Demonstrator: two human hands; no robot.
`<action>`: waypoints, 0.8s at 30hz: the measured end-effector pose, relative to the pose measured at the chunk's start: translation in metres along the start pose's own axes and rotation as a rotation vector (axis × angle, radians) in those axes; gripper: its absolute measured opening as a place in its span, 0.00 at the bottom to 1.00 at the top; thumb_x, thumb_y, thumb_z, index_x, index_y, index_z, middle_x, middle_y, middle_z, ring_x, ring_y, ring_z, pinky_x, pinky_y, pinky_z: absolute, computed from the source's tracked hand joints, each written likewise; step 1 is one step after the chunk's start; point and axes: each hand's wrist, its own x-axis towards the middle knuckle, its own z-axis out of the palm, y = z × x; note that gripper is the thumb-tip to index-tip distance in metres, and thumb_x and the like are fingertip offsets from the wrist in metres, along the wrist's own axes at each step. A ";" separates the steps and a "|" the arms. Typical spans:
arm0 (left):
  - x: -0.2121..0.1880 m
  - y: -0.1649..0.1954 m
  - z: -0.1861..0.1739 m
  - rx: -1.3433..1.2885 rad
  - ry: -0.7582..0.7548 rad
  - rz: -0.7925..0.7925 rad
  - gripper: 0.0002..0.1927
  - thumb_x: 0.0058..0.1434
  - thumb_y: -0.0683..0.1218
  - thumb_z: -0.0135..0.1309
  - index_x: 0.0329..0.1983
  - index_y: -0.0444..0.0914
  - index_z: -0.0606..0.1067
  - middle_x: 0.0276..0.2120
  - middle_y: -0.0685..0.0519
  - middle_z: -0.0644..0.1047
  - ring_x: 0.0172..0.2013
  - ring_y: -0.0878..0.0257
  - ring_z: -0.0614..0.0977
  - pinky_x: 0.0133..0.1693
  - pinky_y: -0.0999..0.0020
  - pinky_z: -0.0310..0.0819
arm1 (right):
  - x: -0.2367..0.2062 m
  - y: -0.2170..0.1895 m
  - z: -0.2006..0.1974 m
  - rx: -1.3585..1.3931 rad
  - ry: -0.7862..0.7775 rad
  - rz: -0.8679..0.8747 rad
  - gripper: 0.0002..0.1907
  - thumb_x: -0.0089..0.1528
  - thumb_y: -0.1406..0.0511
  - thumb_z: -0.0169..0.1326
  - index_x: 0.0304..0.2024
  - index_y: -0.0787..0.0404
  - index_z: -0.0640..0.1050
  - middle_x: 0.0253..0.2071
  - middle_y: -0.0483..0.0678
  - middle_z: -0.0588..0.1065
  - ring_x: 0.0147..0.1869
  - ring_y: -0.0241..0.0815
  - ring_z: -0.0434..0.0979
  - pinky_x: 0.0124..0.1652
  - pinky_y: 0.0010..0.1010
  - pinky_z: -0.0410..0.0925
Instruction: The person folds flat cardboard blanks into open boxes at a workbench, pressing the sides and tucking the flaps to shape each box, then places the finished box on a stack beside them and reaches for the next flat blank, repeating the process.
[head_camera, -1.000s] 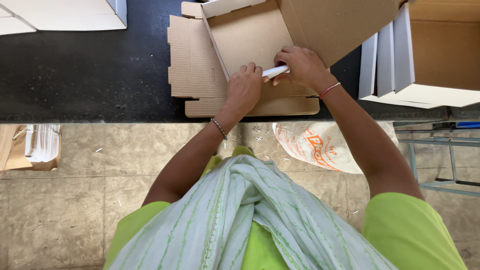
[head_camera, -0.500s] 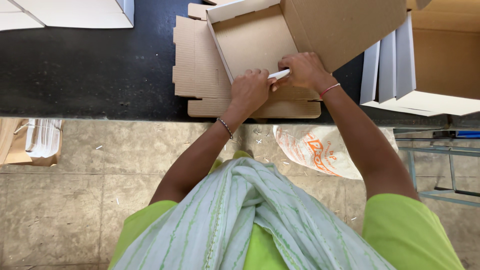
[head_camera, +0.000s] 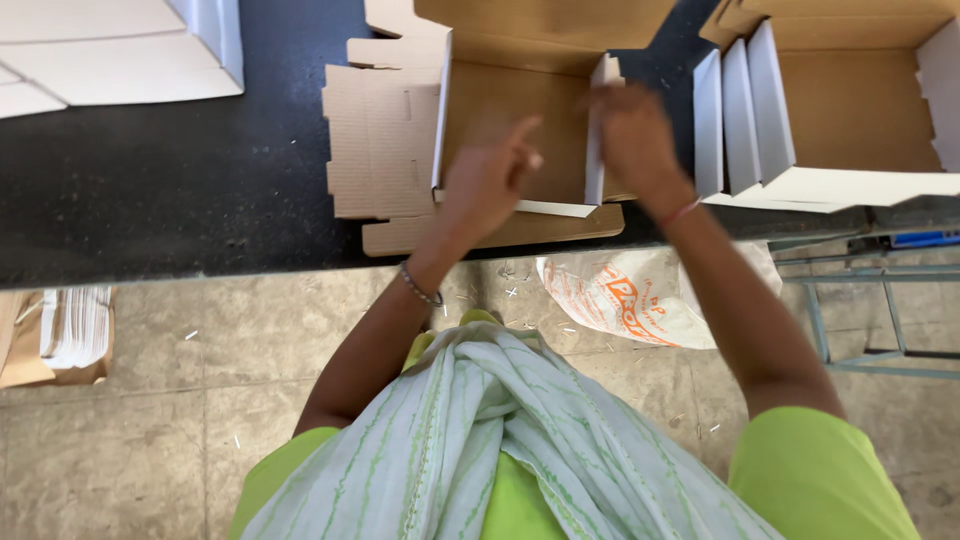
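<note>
A brown corrugated cardboard box (head_camera: 520, 110) with white outer faces lies partly folded on the black table (head_camera: 180, 180). Its left flap (head_camera: 385, 140) lies flat; its left and right side walls stand upright. My left hand (head_camera: 490, 175) hovers over the box floor, blurred, fingers loosely apart, holding nothing. My right hand (head_camera: 630, 135) rests against the upright right wall (head_camera: 597, 130) of the box, fingers on its top edge.
Finished folded boxes (head_camera: 830, 120) stand at the right of the table. Flat white sheets (head_camera: 110, 50) lie at the far left. Below the table sit a white printed bag (head_camera: 625, 295), a paper stack in a carton (head_camera: 60, 335) and a metal frame (head_camera: 880, 320).
The white flap that both hands pressed down at the box's front has been released. The right side wall now stands upright, my right hand on it; my left hand has lifted.
</note>
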 end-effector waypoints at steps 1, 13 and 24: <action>0.000 -0.001 -0.006 0.015 0.083 -0.016 0.22 0.64 0.42 0.55 0.63 0.44 0.72 0.38 0.51 0.85 0.36 0.53 0.87 0.39 0.60 0.79 | -0.008 -0.020 0.002 0.140 -0.084 -0.005 0.16 0.55 0.66 0.61 0.46 0.54 0.83 0.48 0.49 0.79 0.52 0.54 0.78 0.51 0.43 0.70; 0.001 0.011 -0.058 -0.232 0.442 0.115 0.09 0.75 0.33 0.52 0.55 0.35 0.74 0.49 0.50 0.80 0.40 0.65 0.84 0.45 0.69 0.81 | -0.077 -0.113 -0.031 0.237 0.003 0.108 0.13 0.54 0.73 0.54 0.41 0.56 0.81 0.36 0.43 0.79 0.42 0.47 0.80 0.42 0.39 0.68; -0.015 -0.006 -0.039 -0.187 0.442 0.014 0.11 0.74 0.33 0.54 0.57 0.32 0.72 0.53 0.49 0.78 0.39 0.64 0.85 0.44 0.71 0.81 | -0.204 0.033 -0.180 -0.380 0.093 0.271 0.06 0.59 0.67 0.67 0.38 0.56 0.83 0.37 0.47 0.74 0.56 0.52 0.74 0.63 0.43 0.63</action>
